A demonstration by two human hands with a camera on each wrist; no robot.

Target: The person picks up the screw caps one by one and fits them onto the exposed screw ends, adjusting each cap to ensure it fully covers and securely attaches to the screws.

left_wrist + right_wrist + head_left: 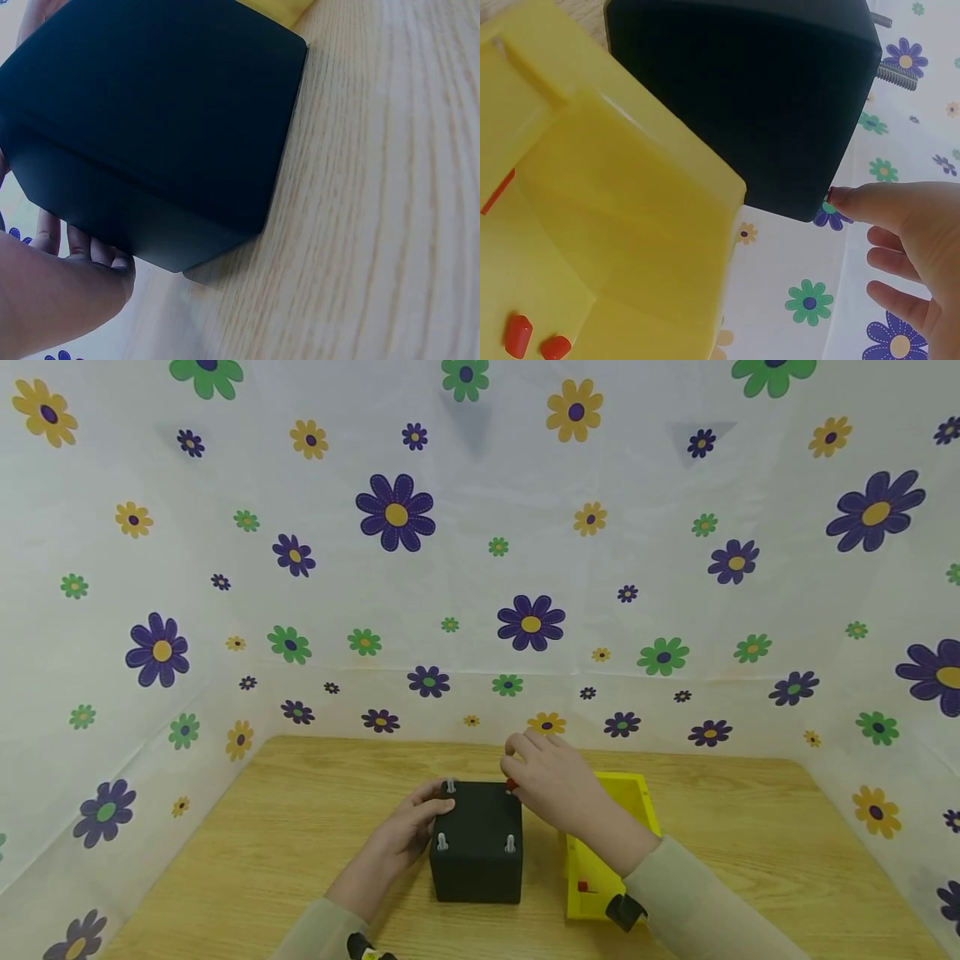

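A black box [477,868] stands on the table with upright threaded metal studs [511,843] at its top corners. My left hand [408,828] grips the box's left side, thumb over the top edge; in the left wrist view its fingers [79,244] partly vanish behind the box. At the far right corner my right hand [551,777] pinches a small red cap [512,784] over the stud there. The right wrist view shows the thumb against that cap [830,195], its other fingertips apart from the box. The far right stud is mostly hidden.
Right of the box stands a yellow bin [651,814], partly under my right forearm. Several small red caps [519,336] lie in it. A white cloth with printed flowers [465,568] hangs around the back and sides of the wooden table [315,810].
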